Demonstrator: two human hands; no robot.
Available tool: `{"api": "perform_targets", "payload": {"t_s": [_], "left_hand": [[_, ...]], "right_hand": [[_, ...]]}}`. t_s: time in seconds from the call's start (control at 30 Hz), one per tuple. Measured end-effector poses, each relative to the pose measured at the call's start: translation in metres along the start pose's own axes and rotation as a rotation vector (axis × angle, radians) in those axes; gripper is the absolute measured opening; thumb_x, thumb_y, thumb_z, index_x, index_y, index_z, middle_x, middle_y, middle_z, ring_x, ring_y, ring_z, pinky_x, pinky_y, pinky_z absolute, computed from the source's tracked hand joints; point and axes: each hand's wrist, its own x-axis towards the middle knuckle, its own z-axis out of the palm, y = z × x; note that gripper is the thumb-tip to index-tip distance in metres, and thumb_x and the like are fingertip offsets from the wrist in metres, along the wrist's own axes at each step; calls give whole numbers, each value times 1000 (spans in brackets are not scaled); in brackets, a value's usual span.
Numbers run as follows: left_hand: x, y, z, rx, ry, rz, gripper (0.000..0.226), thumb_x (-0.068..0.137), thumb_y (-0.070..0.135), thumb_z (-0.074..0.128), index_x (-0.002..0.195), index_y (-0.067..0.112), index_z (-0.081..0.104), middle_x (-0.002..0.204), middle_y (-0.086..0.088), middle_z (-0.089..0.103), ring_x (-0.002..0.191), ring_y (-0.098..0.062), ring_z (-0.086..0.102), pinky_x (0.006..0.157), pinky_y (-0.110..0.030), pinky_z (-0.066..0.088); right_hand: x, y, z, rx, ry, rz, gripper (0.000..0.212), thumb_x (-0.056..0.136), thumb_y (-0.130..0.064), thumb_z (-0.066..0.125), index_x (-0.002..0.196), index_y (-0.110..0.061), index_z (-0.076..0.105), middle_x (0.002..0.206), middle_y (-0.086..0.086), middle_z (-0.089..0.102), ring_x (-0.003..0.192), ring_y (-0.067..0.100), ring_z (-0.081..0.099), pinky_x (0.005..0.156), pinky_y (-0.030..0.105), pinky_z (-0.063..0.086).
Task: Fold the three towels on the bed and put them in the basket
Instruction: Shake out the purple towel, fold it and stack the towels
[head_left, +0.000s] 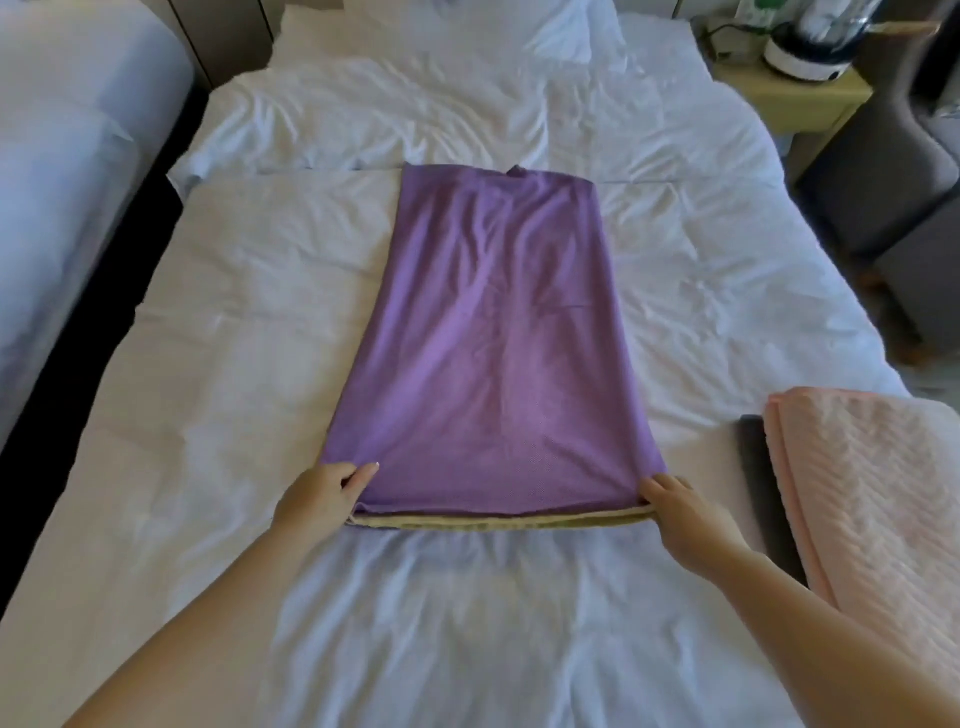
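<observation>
Left hand (324, 499) pinches one near corner of a long purple towel (493, 332) edged with a tan strip, fingers closed on the cloth. The towel lies flat, stretching away from both hands up the white rumpled bed (234, 322). Right hand (683, 514) grips the other near corner; just right of it, a folded pink quilted towel (872, 519) rests over a dark flat object (756, 483).

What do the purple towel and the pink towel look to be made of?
Purple towel: thin, smooth, matte cloth, possibly microfibre; it lies flat with fine creases. Pink towel: thicker, soft-looking fabric with a raised wavy texture; fibre unclear.
</observation>
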Motion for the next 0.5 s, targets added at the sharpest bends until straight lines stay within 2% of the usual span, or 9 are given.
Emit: {"api": "perform_targets", "payload": {"t_s": [0.13,0.23,0.3,0.37,0.43,0.5], "left_hand": [[-39,-26,22,-56,-8,-20,54,91,47,54,54,16,32,47,1,33,54,-24,40,51,-31,32],[-64,-37,27,-70,-14,-108,58,91,55,49,55,11,41,54,-4,48,63,-31,51,56,-32,36],[-84,-45,32,-13,-24,-154,59,90,62,44,58,12,48,62,-5,57,71,-32,56,60,-32,40],[-109,-52,42,25,-27,-150,56,89,62,44,61,14,50,62,-2,58,70,-30,57,61,-32,44],[-129,-56,55,-18,-4,-86,47,90,51,54,60,16,48,58,-2,55,67,-31,57,60,-34,45],[-144,-59,67,-40,74,48,32,87,29,67,63,12,54,63,-7,55,67,-34,58,63,-38,44]], "right_hand": [[-47,-6,32,-13,3,25,13,93,-18,47,103,-27,49,107,-7,50,105,19,51,70,33,51],[-79,-6,47,14,32,22,17,92,-18,51,108,-24,52,111,-3,52,102,24,53,68,34,50],[-101,-3,58,41,18,2,16,90,-18,54,106,-22,54,108,-1,54,97,26,55,67,34,49],[-120,-1,72,101,-11,-8,15,88,-15,57,102,-19,57,103,0,54,94,28,55,69,36,49],[-132,1,88,217,-2,20,15,84,-7,62,97,-15,62,99,3,55,95,31,53,74,37,48],[-137,2,101,313,27,72,19,79,-5,68,95,-14,67,103,5,57,100,32,50,86,39,46]]}}
